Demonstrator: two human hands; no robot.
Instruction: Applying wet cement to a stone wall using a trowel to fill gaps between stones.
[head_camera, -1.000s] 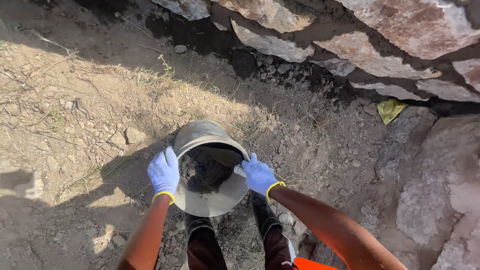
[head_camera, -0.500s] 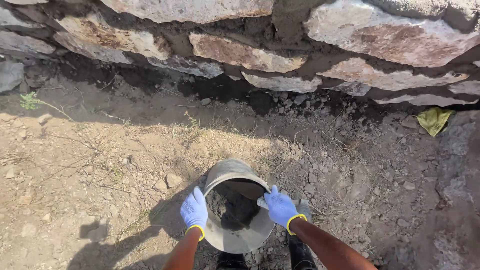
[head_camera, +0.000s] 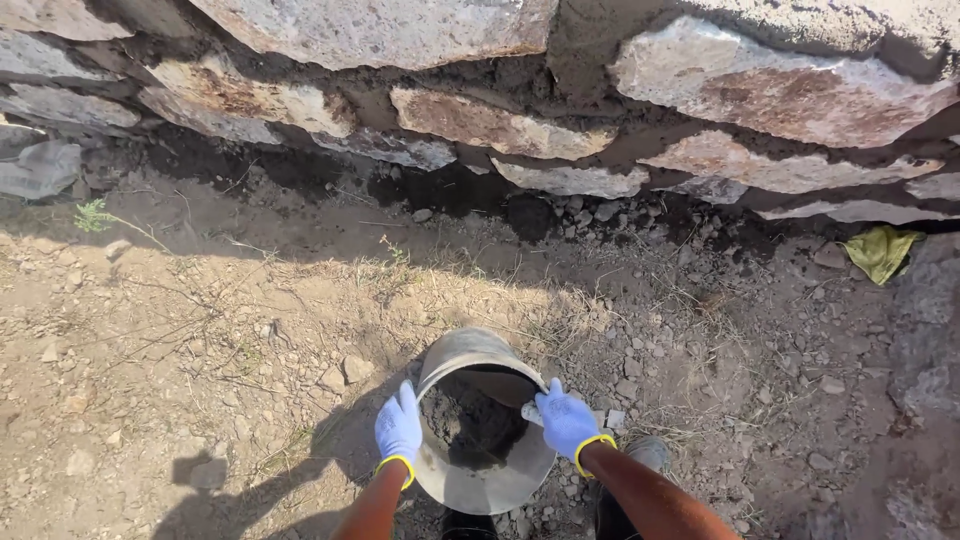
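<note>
Sunlit dirt ground (head_camera: 200, 330) below stone wall (head_camera: 480, 120)

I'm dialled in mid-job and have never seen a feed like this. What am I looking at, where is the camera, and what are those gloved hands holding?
There is no machine here: a person works with two hands, and the single camera sits on their head, looking down. The left hand and right hand, both in pale blue gloves with yellow cuffs, grip opposite sides of a grey bucket tipped forward, with dark wet material inside. The right hand also seems to hold a small tool against the rim; I cannot tell what kind. Below is dry dirt ground with pebbles. Ahead stands a rough stone wall. A yellow cloth lies at right.
</note>
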